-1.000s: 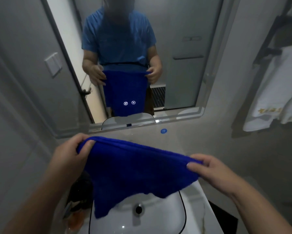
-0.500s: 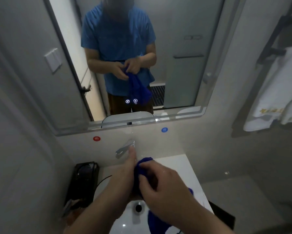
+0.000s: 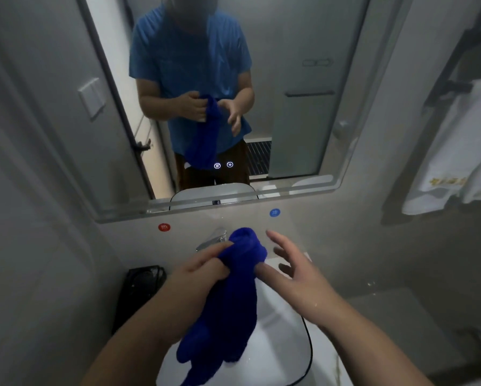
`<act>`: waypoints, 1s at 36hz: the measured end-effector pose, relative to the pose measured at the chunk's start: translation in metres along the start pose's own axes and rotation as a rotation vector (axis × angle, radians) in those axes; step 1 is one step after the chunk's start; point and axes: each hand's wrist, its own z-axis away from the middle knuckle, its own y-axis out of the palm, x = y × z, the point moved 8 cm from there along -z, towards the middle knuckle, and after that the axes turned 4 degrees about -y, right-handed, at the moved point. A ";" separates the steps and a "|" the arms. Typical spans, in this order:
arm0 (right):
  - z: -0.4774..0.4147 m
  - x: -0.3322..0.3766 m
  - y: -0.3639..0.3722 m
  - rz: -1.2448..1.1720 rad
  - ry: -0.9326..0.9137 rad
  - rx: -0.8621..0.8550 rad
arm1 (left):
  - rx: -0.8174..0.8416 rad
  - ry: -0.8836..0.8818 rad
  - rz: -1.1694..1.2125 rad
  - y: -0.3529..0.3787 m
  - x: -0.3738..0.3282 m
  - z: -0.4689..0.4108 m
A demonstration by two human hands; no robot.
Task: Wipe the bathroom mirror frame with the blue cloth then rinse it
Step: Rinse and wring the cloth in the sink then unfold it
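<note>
The blue cloth [image 3: 228, 296] hangs bunched in a long roll over the white sink [image 3: 284, 346]. My left hand [image 3: 197, 270] is closed around its upper part, just below the top fold. To the right of the cloth my right hand [image 3: 292, 270] is open with fingers spread; one finger touches the cloth's side. The mirror [image 3: 303, 107] fills the wall above, its frosted frame edge [image 3: 311, 185] running along the bottom and sides. A chrome tap [image 3: 213, 239] pokes out just behind the cloth.
A red dot [image 3: 164, 227] and a blue dot [image 3: 274, 212] mark the wall under the mirror. A black holder [image 3: 139, 291] stands left of the sink. White towels [image 3: 454, 162] hang on a dark rack at right. A wall switch [image 3: 91, 97] sits left of the mirror.
The cloth went from spread between both hands to bunched together. My right hand has since let go and opened, while my left hand keeps hold and the cloth hangs longer.
</note>
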 end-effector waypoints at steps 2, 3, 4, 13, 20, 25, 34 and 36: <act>0.001 0.000 0.010 -0.141 0.036 0.200 | 0.117 0.033 -0.087 -0.007 0.004 0.004; 0.003 0.001 0.016 -0.213 0.009 0.301 | 0.140 0.018 -0.103 -0.013 0.007 0.002; 0.005 0.002 0.021 -0.263 -0.021 0.355 | 0.177 0.037 -0.083 -0.012 0.002 0.004; 0.012 0.029 0.010 -0.085 -0.241 0.117 | 0.119 0.032 -0.253 -0.026 0.015 0.013; 0.024 0.070 0.026 0.120 -0.367 0.240 | 0.026 0.290 -0.451 -0.001 0.001 0.024; 0.017 0.065 0.001 0.216 -0.373 0.047 | -0.170 0.388 -0.428 0.005 -0.018 0.026; 0.025 -0.032 0.025 0.237 -0.002 0.297 | -0.379 0.424 -0.279 -0.009 -0.048 0.036; 0.031 -0.056 0.037 0.171 0.036 0.290 | -0.399 0.419 -0.238 -0.015 -0.055 0.038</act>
